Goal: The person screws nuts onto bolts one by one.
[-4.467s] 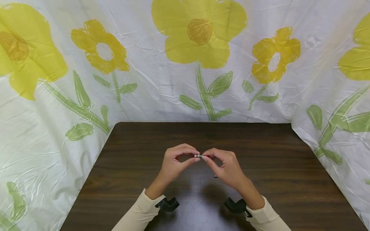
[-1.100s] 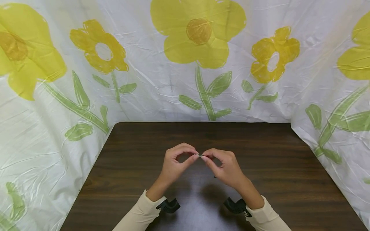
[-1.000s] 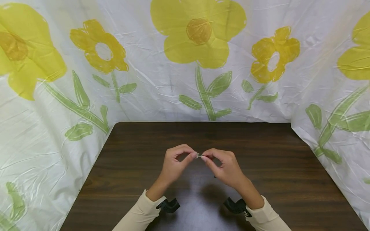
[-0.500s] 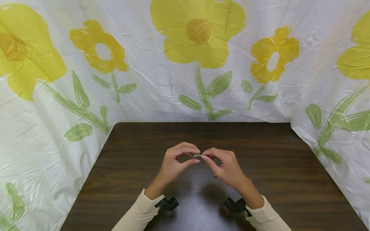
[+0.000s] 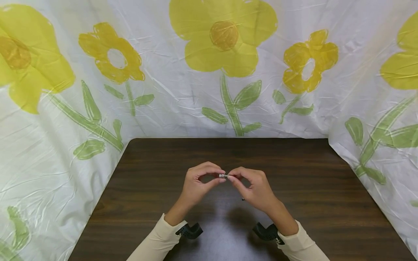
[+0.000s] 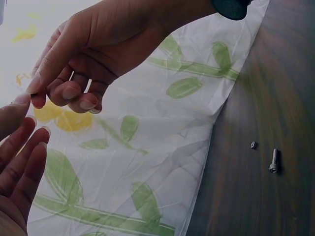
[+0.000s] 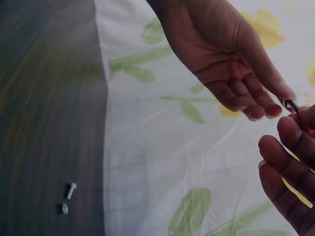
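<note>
Both hands meet in mid-air over the table, holding a small metal bolt [image 5: 222, 175] lengthwise between them. My right hand [image 5: 254, 186] pinches its thin shank at the right end. My left hand [image 5: 197, 186] has thumb and index fingertips on either side of the wider left end; whether that part is the head alone or also a nut is too small to tell. In the right wrist view the bolt [image 7: 291, 104] shows dark and shiny at the left thumb tip. The left wrist view has the left hand [image 6: 19, 177] below and the right hand [image 6: 98, 54] above.
A loose socket-head bolt [image 6: 274, 162] and a nut [image 6: 253, 145] lie on the dark wooden table [image 5: 156, 156]. In the head view a small metal piece [image 5: 243, 199] peeks out below the right hand. A white flowered cloth [image 5: 169, 108] hangs behind and at both sides.
The left fingertips covered the bolt's wide end, drew back, parted around it half a second ago, and now close in on it again. The right hand stays nearly still.
</note>
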Action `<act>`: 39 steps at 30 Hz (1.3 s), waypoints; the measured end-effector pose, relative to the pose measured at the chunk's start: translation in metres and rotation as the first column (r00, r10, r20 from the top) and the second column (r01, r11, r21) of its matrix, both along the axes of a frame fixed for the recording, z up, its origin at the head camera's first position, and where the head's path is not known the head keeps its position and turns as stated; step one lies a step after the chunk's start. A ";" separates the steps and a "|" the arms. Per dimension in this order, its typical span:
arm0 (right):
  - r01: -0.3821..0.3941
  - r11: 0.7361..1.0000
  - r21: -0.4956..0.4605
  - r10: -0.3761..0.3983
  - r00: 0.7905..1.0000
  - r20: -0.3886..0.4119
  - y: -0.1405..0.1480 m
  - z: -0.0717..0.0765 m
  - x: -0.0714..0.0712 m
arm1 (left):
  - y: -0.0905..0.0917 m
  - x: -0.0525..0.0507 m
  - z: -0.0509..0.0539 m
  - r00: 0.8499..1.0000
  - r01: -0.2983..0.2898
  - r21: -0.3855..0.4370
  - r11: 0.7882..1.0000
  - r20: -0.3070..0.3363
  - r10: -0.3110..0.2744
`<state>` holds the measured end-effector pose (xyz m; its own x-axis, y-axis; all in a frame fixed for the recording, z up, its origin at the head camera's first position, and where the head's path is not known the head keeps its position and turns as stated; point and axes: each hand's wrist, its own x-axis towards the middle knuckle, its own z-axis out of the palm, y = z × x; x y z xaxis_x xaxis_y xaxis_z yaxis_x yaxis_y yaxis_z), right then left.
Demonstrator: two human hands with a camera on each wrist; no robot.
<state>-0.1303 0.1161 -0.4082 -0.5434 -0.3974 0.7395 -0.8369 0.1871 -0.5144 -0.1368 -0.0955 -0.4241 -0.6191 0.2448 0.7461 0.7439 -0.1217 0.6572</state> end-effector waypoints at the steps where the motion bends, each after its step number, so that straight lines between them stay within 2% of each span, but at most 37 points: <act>1: -0.001 1.000 -0.002 0.001 1.000 0.001 0.000 0.000 0.000 | 0.000 0.000 0.000 1.000 -0.008 -0.003 1.000 0.003 0.008; 9: 0.003 1.000 -0.005 -0.003 1.000 -0.004 0.000 0.000 0.001 | 0.002 -0.001 -0.003 0.998 -0.063 -0.022 0.998 0.023 0.064; 12: 0.008 1.000 -0.004 -0.008 1.000 -0.005 -0.001 0.001 0.001 | 0.002 -0.001 -0.003 0.993 -0.090 -0.032 0.995 0.072 0.092; 15: 0.019 1.000 -0.002 -0.019 1.000 -0.003 -0.001 0.001 0.001 | 0.001 0.000 -0.003 0.981 -0.130 -0.018 0.991 0.146 0.131; 17: 0.027 1.000 0.000 -0.027 1.000 -0.003 -0.001 0.001 0.002 | 0.000 0.000 -0.003 0.974 -0.140 0.010 0.990 0.182 0.136; 19: 0.031 1.000 0.003 -0.031 1.000 -0.001 -0.001 0.000 0.002 | 0.000 0.000 -0.002 0.973 -0.140 0.031 0.990 0.191 0.131; 22: 0.032 0.999 0.000 -0.032 0.999 0.001 0.000 0.000 0.002 | -0.001 0.002 0.002 0.981 -0.126 0.030 0.992 0.150 0.120; 27: 0.028 1.000 -0.002 -0.028 1.000 0.005 0.000 0.000 0.001 | -0.001 0.008 0.017 0.994 -0.105 0.002 0.994 0.020 0.105; 30: 0.021 1.000 -0.001 -0.021 1.000 0.007 0.001 0.000 0.001 | 0.000 0.004 0.011 0.996 -0.062 0.003 0.998 -0.063 0.062; 33: 0.016 1.000 0.003 -0.016 1.000 0.010 0.001 0.001 0.001 | 0.000 -0.004 -0.001 0.993 -0.035 0.004 0.999 -0.111 0.035; 34: 0.015 1.000 0.005 -0.015 1.000 0.010 0.001 0.001 0.001 | -0.001 -0.006 -0.004 0.992 -0.031 0.005 1.000 -0.120 0.031; 39: 0.006 1.000 0.011 -0.007 1.000 0.009 0.001 0.001 0.001 | 0.000 -0.007 -0.005 0.990 -0.036 -0.003 0.999 -0.134 0.035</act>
